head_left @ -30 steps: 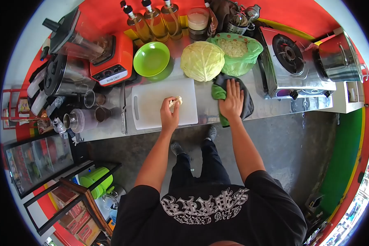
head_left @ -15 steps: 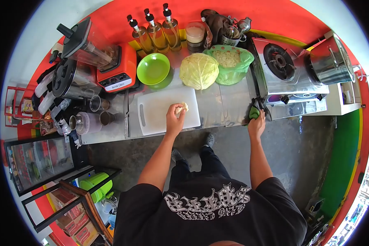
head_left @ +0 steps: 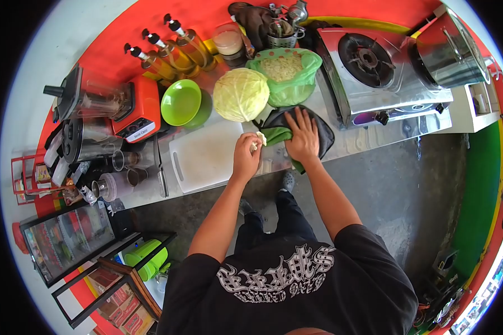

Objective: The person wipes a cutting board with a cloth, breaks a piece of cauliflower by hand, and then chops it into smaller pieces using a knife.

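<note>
My left hand (head_left: 247, 159) is closed around a crumpled pale yellowish scrap (head_left: 258, 140), which pokes out past the fingertips just off the right edge of the white cutting board (head_left: 204, 159). My right hand (head_left: 303, 135) lies flat with fingers stretched out on a black and green cloth (head_left: 325, 139), pressing it against the steel counter. The cloth's green part reaches left toward the scrap. Behind the hands sits a whole cabbage (head_left: 241, 95). A green plastic bag (head_left: 296, 92) with pale shredded pieces inside stands beside it.
A gas stove (head_left: 369, 78) with a large pot (head_left: 450, 50) stands at the right. Left of the cabbage are a green bowl (head_left: 180, 103), a red blender (head_left: 137, 114) and several oil pump bottles (head_left: 195, 50). The counter's front edge runs close before my body.
My right hand has moved left from the stove's front corner, bringing the cloth along and spreading it on the counter. My left hand has shifted off the cutting board, still holding the scrap.
</note>
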`<action>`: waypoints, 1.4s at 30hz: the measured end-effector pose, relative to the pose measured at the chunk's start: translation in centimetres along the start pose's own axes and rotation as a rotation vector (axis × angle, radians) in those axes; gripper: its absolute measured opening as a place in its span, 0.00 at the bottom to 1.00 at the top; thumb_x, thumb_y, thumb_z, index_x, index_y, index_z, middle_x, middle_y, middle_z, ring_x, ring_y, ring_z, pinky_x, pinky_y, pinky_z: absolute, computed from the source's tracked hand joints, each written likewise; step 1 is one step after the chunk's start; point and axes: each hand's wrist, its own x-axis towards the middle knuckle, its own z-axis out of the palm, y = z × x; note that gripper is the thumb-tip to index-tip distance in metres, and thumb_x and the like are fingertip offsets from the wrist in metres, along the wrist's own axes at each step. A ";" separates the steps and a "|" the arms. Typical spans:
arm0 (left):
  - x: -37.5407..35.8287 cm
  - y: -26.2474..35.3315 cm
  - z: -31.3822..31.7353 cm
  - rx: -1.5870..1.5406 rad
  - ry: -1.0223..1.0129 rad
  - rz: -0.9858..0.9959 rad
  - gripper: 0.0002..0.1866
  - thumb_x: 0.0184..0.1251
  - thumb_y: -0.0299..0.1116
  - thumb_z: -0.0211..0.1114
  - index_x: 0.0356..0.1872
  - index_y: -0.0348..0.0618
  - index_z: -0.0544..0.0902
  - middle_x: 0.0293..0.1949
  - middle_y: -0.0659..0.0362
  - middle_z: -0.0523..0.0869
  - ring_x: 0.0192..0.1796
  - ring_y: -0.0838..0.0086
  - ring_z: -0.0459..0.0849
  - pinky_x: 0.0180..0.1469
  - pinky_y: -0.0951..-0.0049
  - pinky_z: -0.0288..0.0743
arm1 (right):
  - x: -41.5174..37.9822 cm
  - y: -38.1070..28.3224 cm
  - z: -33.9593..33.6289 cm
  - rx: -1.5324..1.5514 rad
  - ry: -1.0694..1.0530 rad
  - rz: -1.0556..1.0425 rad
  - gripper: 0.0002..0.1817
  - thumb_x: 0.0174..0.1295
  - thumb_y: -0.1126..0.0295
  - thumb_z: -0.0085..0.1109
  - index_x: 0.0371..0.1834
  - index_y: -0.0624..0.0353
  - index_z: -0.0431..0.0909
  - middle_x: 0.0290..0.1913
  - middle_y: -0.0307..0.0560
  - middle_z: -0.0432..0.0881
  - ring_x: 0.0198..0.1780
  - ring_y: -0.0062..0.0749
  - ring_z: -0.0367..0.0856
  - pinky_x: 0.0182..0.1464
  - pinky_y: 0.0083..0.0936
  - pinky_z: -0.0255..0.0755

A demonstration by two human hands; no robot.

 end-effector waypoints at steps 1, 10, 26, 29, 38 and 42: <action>0.0 0.2 0.6 0.002 -0.012 0.002 0.06 0.64 0.20 0.69 0.39 0.36 0.82 0.47 0.50 0.84 0.52 0.51 0.84 0.57 0.59 0.78 | -0.4 1.2 -0.1 -0.033 0.078 0.060 0.42 0.60 0.66 0.60 0.83 0.40 0.64 0.85 0.49 0.59 0.85 0.48 0.54 0.84 0.51 0.47; -0.9 1.7 2.1 0.301 0.017 0.102 0.13 0.54 0.27 0.75 0.40 0.50 0.84 0.54 0.59 0.83 0.65 0.58 0.77 0.66 0.54 0.64 | -10.2 9.0 -4.6 0.003 0.114 0.286 0.43 0.57 0.77 0.54 0.83 0.54 0.62 0.85 0.53 0.58 0.85 0.54 0.54 0.83 0.49 0.49; 4.9 16.1 6.5 -0.667 -0.718 0.065 0.44 0.62 0.38 0.80 0.79 0.47 0.67 0.77 0.56 0.71 0.78 0.64 0.68 0.81 0.55 0.59 | -9.7 8.5 -22.9 1.765 -0.007 0.621 0.23 0.84 0.60 0.40 0.69 0.64 0.74 0.65 0.53 0.82 0.64 0.43 0.83 0.67 0.40 0.79; 4.6 16.4 6.6 -0.995 -0.904 -0.221 0.24 0.76 0.36 0.68 0.68 0.39 0.77 0.65 0.56 0.83 0.67 0.67 0.81 0.73 0.60 0.72 | -9.4 7.7 -22.6 1.841 0.000 0.660 0.26 0.84 0.55 0.41 0.71 0.62 0.74 0.66 0.51 0.81 0.66 0.42 0.82 0.66 0.41 0.79; 4.5 15.3 3.0 -0.736 -0.555 -0.332 0.15 0.82 0.36 0.62 0.56 0.35 0.85 0.49 0.60 0.90 0.49 0.77 0.88 0.55 0.73 0.80 | -14.6 8.8 -24.4 0.775 0.104 0.420 0.16 0.73 0.73 0.61 0.59 0.70 0.82 0.49 0.46 0.89 0.48 0.28 0.87 0.53 0.25 0.80; 3.5 13.0 2.8 -0.495 -0.581 -0.162 0.14 0.81 0.34 0.62 0.56 0.37 0.85 0.48 0.61 0.90 0.49 0.78 0.87 0.55 0.72 0.80 | -16.4 8.5 -25.4 1.112 0.058 0.249 0.15 0.73 0.75 0.59 0.58 0.71 0.83 0.49 0.47 0.90 0.47 0.29 0.88 0.52 0.27 0.81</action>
